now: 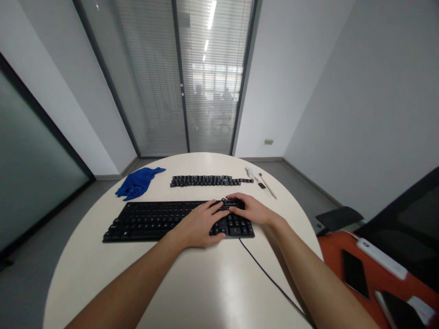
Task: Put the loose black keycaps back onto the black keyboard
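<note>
Pale walls (291, 77) and a glass partition (151, 77) stand beyond your round counter (192, 288), where the black keyboard (147, 222) lies on your side of the loose keycaps (202, 181). Your left hand (200, 224) spreads palm-down, grip loosely open, over the keyboard's right part; your right hand (254, 209) arches at its far right corner, thumb and forefinger parted, though I cannot tell whether it holds anything.

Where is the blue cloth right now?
In the head view, the blue cloth lies at left on the white table, beyond the keyboard and left of the keycap rows.
</note>
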A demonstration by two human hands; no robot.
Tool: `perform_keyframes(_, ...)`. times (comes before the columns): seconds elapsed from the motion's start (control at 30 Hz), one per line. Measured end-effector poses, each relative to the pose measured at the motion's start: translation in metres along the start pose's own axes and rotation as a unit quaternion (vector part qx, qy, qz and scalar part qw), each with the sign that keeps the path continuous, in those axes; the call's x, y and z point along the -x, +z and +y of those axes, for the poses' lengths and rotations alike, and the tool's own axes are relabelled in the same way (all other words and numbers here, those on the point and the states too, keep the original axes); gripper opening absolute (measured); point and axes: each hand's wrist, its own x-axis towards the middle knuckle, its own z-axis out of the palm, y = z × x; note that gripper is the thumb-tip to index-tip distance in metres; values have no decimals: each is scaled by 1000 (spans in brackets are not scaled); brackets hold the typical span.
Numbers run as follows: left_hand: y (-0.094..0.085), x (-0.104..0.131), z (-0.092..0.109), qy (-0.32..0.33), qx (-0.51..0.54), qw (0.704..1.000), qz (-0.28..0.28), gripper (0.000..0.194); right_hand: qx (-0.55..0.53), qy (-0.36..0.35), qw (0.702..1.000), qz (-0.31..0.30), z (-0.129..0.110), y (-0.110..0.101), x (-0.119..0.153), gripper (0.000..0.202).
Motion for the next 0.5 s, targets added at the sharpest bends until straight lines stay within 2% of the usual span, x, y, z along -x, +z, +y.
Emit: perform_keyframes(0.5,0,-2,5,-10,-3,1000,-11,59,-36,63,997,-40,-5,-7,-2,45)
